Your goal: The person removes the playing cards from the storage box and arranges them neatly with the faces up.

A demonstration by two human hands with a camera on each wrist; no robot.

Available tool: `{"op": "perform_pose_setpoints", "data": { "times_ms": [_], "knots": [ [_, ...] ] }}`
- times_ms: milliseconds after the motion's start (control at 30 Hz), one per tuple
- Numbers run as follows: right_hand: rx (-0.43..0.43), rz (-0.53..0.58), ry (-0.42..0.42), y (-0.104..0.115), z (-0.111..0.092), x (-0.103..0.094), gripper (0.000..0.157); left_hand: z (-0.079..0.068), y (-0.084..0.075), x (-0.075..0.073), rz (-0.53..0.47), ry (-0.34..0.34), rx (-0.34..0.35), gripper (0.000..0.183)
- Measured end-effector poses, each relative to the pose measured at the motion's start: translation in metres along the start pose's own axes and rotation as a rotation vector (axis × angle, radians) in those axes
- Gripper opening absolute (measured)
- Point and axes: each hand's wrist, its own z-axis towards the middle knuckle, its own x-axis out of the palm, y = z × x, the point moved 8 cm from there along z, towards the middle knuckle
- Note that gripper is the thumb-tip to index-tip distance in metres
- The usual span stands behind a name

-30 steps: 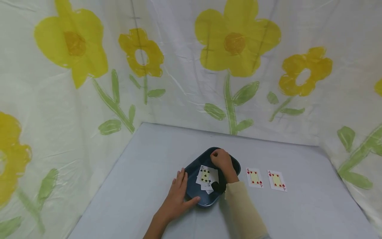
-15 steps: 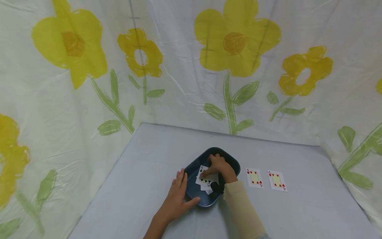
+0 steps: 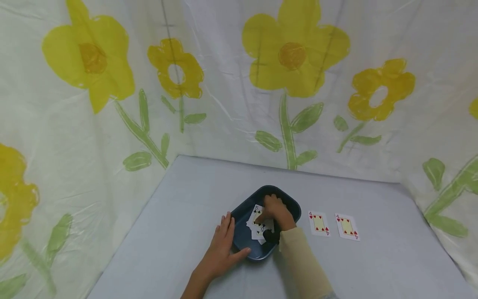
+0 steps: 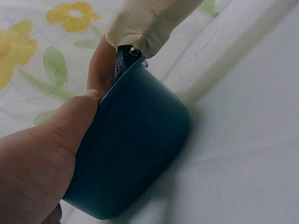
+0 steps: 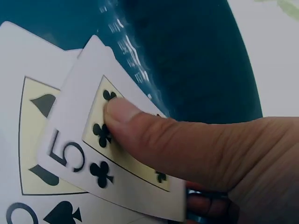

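The right hand (image 3: 277,211) pinches the five of clubs (image 5: 97,145) at its 9 o'clock, 2 o'clock from the left hand (image 3: 223,244), whose straight fingers touch the tray (image 3: 243,238).

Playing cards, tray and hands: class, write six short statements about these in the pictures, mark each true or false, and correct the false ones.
1. The right hand has its thumb on the five of clubs. True.
2. The left hand holds a card. False: it touches the blue tray.
3. A red four and a second red four lie on the table outside the tray. True.
4. Those two fours overlap. False: there is a gap between them.
5. A spade card lies partly under the five of clubs. True.
6. The spade card is face down. False: it is face up.
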Motion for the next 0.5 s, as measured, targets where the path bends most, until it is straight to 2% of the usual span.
{"op": "perform_pose_setpoints", "data": {
  "times_ms": [133, 267, 500],
  "knots": [
    [0.007, 0.053, -0.038, 0.000, 0.000, -0.004, 0.058, 0.000, 0.000, 0.000, 0.001, -0.015, 0.010, 0.100],
    [0.005, 0.155, -0.067, -0.004, 0.000, -0.005, 0.049, 0.000, 0.002, 0.000, 0.001, -0.013, -0.005, 0.101],
    [-0.077, 0.478, -0.118, -0.010, -0.005, -0.016, 0.033, -0.001, 0.002, 0.002, 0.007, -0.007, -0.016, 0.102]
  ]
}}
